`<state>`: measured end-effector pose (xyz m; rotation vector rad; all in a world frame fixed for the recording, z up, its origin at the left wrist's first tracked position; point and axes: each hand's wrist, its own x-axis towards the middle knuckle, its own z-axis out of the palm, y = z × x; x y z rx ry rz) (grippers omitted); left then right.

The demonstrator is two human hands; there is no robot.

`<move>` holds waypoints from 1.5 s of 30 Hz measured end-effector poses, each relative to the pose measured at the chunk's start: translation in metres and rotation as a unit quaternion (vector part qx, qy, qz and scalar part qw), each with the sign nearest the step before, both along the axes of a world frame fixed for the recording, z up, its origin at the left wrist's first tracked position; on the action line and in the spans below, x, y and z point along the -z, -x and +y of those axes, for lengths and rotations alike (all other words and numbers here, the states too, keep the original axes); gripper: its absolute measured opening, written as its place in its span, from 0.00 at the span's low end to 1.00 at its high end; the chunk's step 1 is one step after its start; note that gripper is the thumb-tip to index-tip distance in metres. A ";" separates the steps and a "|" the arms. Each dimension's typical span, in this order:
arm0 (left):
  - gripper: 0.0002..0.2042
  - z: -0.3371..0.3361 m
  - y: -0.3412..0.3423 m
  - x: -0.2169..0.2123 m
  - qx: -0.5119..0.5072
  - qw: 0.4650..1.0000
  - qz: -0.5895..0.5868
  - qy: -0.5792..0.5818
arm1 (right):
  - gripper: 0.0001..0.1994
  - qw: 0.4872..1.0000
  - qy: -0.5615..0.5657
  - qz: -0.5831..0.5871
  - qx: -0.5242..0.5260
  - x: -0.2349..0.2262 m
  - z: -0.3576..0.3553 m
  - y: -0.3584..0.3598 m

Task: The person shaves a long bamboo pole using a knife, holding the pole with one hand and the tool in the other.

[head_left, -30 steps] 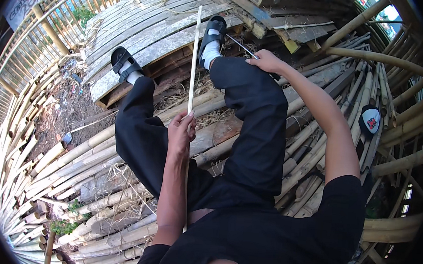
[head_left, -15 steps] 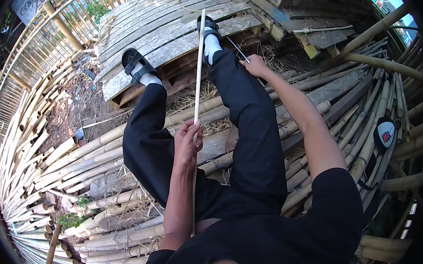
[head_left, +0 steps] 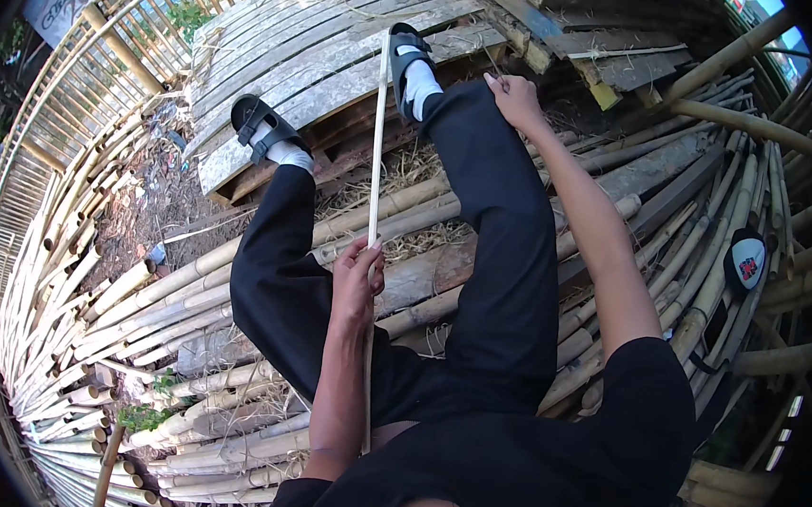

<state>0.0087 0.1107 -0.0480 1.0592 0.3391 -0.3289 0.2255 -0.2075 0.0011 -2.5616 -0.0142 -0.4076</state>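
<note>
A long, pale split-bamboo strip [head_left: 377, 156] runs from beside my right sandal [head_left: 409, 54] back past my lap. My left hand [head_left: 358, 276] is closed round its middle, thumb along the strip. Beyond my right shin, my right hand [head_left: 516, 102] is closed on a thin-bladed knife [head_left: 493, 62]; the handle is hidden in the fist and the dark blade barely shows. The blade is apart from the strip. My left sandal [head_left: 268, 130] rests on the edge of the plank platform [head_left: 317, 51].
Bamboo poles [head_left: 232, 287] lie stacked beneath and around me. A bamboo fence [head_left: 63, 131] curves along the left. Weathered boards [head_left: 622, 56] are piled at the far right, with a dark cap [head_left: 745, 261] with a white front on the poles nearer me.
My right hand has moved up and to the right, turning the knife so its blade shows less. My right leg has shifted right. The left hand keeps hold of the bamboo strip.
</note>
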 end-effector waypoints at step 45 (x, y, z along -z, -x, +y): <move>0.13 -0.013 0.002 0.016 -0.006 0.999 0.034 -0.026 | 0.16 0.985 -0.071 0.082 0.137 0.024 -0.005 -0.097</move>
